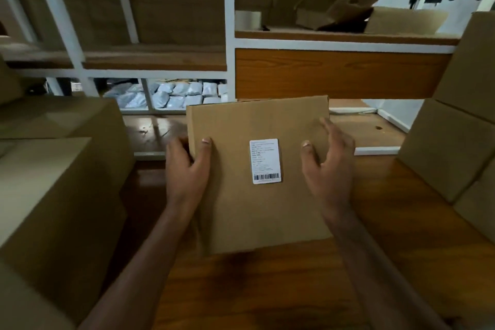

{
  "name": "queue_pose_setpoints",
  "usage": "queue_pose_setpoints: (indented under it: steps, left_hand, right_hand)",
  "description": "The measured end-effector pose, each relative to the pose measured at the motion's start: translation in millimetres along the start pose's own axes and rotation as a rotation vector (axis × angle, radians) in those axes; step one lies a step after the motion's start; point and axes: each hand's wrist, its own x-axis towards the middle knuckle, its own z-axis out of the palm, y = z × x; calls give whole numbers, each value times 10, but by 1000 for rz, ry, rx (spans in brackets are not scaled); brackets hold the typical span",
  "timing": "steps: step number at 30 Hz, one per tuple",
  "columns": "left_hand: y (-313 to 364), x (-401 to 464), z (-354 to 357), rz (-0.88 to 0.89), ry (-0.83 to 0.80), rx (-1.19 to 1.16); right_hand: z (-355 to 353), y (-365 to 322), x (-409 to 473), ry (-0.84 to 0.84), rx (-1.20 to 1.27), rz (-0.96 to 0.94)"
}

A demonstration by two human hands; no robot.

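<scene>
Obs., head cam: cardboard box (pixel 241 209) was held flat-side-up over the wooden table (pixel 267 292), between both hands. L hand (pixel 187 169) gripped the box's left edge: thumb (pixel 206 143) lay on the top face, the other fingers (pixel 180 143) curled round the edge and went under, so clamped on the box. R hand (pixel 329 166) sat over the box's right part, fingers (pixel 330 128) apart and loosely bent, tips near the right edge; R thumb (pixel 307 145) pointed inward over the top face. Couldn't tell whether R fingers actually touched the cardboard; no curl round the edge seen. White label w/ barcode (pixel 265 161) lay on the top face, between the two thumbs, closer to the R thumb. Outboard of the L fingers: stack of large closed cartons (pixel 53 195), well apart from the hand. Outboard of the R fingers: second carton stack (pixel 442 155). Beyond the fingertips: white-framed shelf rack (pixel 229 35) w/ an open crumpled carton (pixel 334 8) on an upper board, and pale poly bags (pixel 182 94) low behind the frame. Frame somewhat blurred; label text not legible.
</scene>
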Motion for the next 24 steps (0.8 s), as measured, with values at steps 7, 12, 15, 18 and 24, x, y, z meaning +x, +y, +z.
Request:
queue_pose_setpoints:
  steps: [7, 12, 15, 18, 24]
  left_hand:
    - [199, 66, -245, 94, 52, -4]
    - [239, 105, -241, 201, 36, 155]
    - [426, 239, -211, 328, 82, 433]
    - [635, 389, -64, 470, 39, 680]
    - [610, 476, 173, 531, -62, 860]
  right_hand:
    - [4, -265, 0, -73, -90, 25]
    - [35, -248, -44, -77, -135, 4]
    - [55, -238, -53, -50, -174, -4]
    - [56, -226, -59, -24, -202, -48]
    - [36, -218, -104, 12, -166, -94]
